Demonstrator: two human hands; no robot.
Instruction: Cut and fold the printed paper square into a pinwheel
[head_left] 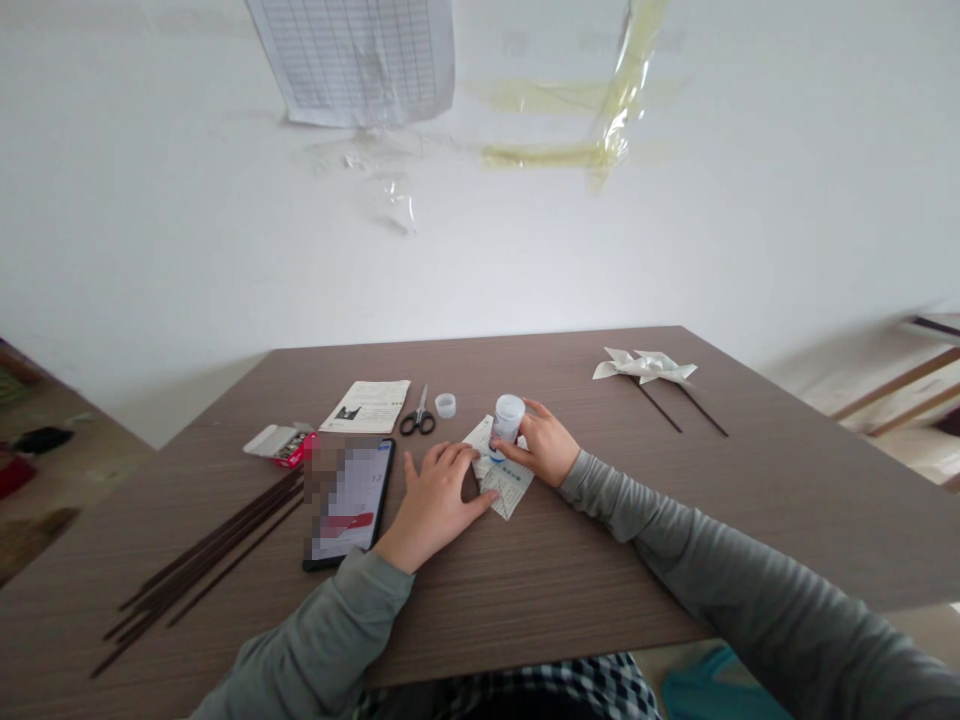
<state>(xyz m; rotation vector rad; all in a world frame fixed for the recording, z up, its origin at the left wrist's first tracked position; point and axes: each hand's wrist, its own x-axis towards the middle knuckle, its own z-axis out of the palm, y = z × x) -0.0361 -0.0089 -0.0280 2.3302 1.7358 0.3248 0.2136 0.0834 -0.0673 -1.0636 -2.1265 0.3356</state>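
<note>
My right hand (549, 445) is wrapped round a small white bottle (508, 418), which stands over a piece of folded printed paper (510, 489) in the middle of the table. To the left, my left hand (437, 497) has its fingers spread, with the fingertips at the paper's left part and the thumb on its lower part. Behind my hands, a white cap (445, 405) sits apart from the bottle. Beside the cap are scissors (418, 415) with black handles.
A phone (351, 505) lies left of my left hand, with dark thin sticks (206, 555), a red and white box (282, 444) and printed sheets (366, 406) nearby. Two white pinwheels (646, 367) on sticks lie at the back right. A wall stands behind the table (750, 520).
</note>
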